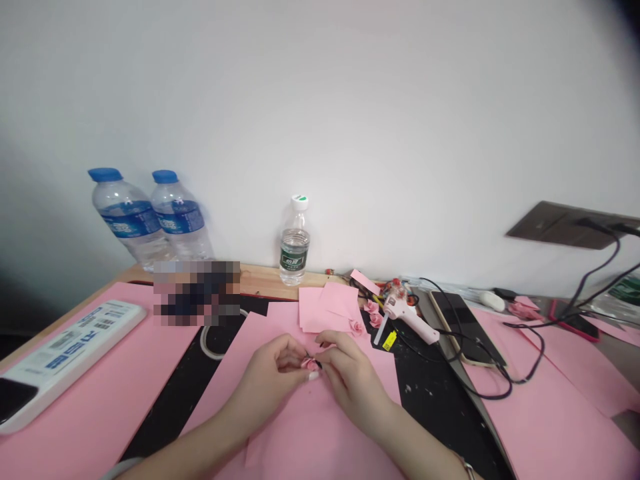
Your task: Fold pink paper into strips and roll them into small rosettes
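A small pink paper rose (310, 365) sits between my fingertips, just above pink paper sheets (320, 433). My left hand (273, 373) is closed, pinching the rose from the left with thumb and fingers. From the right, my right hand (353, 380) has its fingers closed at the rose's other edge. Something small and dark shows by the right fingertips; I cannot make out what it is. Beyond my hands lie several finished paper roses (357, 327) and pink paper squares (327, 308).
Behind the roses lies a white glue gun (410, 319) with a black cable, near a phone (467, 327). A small water bottle (295, 247) stands by the wall, two larger bottles (180, 220) farther left. A white box (75, 360) and a tape roll (213, 343) lie left.
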Demonstrator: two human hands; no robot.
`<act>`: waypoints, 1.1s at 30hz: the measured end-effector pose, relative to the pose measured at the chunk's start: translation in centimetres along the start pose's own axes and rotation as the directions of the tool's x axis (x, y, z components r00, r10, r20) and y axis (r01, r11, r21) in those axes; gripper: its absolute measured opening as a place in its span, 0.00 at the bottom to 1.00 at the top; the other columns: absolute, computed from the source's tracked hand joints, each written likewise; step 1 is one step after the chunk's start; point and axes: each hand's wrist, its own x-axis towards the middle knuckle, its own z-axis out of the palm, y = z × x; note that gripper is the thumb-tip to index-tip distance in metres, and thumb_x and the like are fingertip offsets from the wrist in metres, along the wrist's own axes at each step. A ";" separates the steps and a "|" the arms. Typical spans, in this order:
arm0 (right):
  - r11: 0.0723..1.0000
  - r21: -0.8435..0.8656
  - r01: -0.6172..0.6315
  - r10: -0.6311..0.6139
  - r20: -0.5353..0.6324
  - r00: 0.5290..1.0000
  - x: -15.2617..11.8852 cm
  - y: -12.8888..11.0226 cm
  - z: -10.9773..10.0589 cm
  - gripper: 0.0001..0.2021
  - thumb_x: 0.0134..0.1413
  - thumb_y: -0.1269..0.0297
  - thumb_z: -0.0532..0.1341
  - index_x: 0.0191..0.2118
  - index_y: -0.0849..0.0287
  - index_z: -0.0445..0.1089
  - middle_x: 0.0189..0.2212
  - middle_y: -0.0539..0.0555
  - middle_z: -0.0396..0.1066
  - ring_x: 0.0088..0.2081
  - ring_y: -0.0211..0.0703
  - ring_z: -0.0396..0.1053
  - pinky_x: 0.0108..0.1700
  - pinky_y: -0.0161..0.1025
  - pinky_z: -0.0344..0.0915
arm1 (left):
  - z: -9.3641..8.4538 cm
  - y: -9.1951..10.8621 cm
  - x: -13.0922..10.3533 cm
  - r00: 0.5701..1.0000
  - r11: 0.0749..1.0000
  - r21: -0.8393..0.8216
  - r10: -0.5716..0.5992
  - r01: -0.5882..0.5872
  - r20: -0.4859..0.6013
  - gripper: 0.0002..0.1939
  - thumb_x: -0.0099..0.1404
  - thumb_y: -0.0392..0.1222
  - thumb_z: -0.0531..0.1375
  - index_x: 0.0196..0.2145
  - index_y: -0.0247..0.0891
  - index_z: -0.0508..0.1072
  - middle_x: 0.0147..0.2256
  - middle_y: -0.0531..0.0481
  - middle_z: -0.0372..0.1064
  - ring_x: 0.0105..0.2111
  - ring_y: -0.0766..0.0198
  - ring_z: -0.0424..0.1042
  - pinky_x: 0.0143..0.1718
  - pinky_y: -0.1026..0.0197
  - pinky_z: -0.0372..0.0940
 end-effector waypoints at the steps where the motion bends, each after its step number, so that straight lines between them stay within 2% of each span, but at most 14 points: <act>1: 1.000 0.005 -0.006 0.006 -0.015 1.000 0.0 0.1 0.1 0.12 0.58 0.77 0.53 0.38 0.58 0.72 0.45 0.59 0.70 0.45 0.46 0.70 0.45 0.42 0.71 | 0.0 0.0 0.0 1.000 1.000 -0.007 0.000 0.000 -0.001 0.08 0.51 0.35 0.66 0.28 0.37 0.70 0.28 0.52 0.75 0.33 0.60 0.75 0.36 0.61 0.67; 8: 0.999 -0.021 -0.032 0.030 -0.101 0.994 0.1 0.2 0.2 0.09 0.58 0.74 0.57 0.39 0.58 0.74 0.47 0.62 0.70 0.44 0.47 0.72 0.46 0.46 0.71 | -0.3 0.2 0.2 0.999 0.999 -0.015 0.036 -0.036 -0.003 0.07 0.52 0.35 0.66 0.28 0.37 0.70 0.30 0.50 0.75 0.34 0.59 0.75 0.39 0.58 0.67; 12: 0.999 -0.029 -0.020 0.017 -0.094 0.995 0.2 0.0 0.1 0.09 0.58 0.75 0.57 0.38 0.58 0.74 0.47 0.62 0.70 0.41 0.45 0.72 0.44 0.44 0.72 | -0.2 0.3 0.1 0.999 0.999 -0.013 0.032 -0.032 0.004 0.07 0.52 0.35 0.66 0.27 0.37 0.70 0.30 0.50 0.76 0.35 0.59 0.75 0.39 0.58 0.67; 22: 1.000 0.004 -0.016 0.016 -0.065 0.998 0.0 0.3 0.4 0.12 0.58 0.77 0.54 0.38 0.57 0.73 0.47 0.59 0.70 0.42 0.44 0.71 0.43 0.42 0.72 | -0.2 -0.1 0.2 0.999 0.999 -0.010 0.042 -0.042 0.018 0.06 0.53 0.37 0.66 0.27 0.37 0.71 0.30 0.50 0.76 0.34 0.58 0.75 0.39 0.58 0.67; 25: 0.999 -0.019 -0.030 0.029 -0.072 0.997 0.0 0.2 0.3 0.11 0.58 0.76 0.55 0.38 0.57 0.73 0.48 0.60 0.70 0.45 0.46 0.72 0.46 0.44 0.71 | -0.3 -0.1 0.2 0.998 0.999 0.006 0.050 -0.050 0.025 0.06 0.54 0.38 0.66 0.27 0.37 0.71 0.30 0.49 0.75 0.34 0.59 0.74 0.39 0.58 0.67; 29: 0.999 -0.026 -0.046 0.043 -0.095 0.995 0.2 0.0 -0.1 0.11 0.57 0.74 0.57 0.44 0.57 0.72 0.50 0.62 0.69 0.51 0.50 0.69 0.51 0.47 0.69 | -0.5 0.1 0.1 0.997 0.997 -0.001 0.072 -0.072 0.032 0.05 0.57 0.40 0.65 0.30 0.37 0.72 0.32 0.49 0.75 0.35 0.59 0.73 0.39 0.59 0.66; 33: 0.999 0.045 -0.031 0.035 -0.097 0.995 0.4 -0.4 -0.4 0.12 0.57 0.75 0.55 0.43 0.56 0.72 0.47 0.60 0.70 0.49 0.47 0.71 0.49 0.44 0.70 | -0.4 0.2 0.1 0.997 0.997 -0.035 0.064 -0.062 0.053 0.06 0.56 0.40 0.65 0.31 0.37 0.73 0.32 0.48 0.75 0.35 0.59 0.73 0.38 0.59 0.66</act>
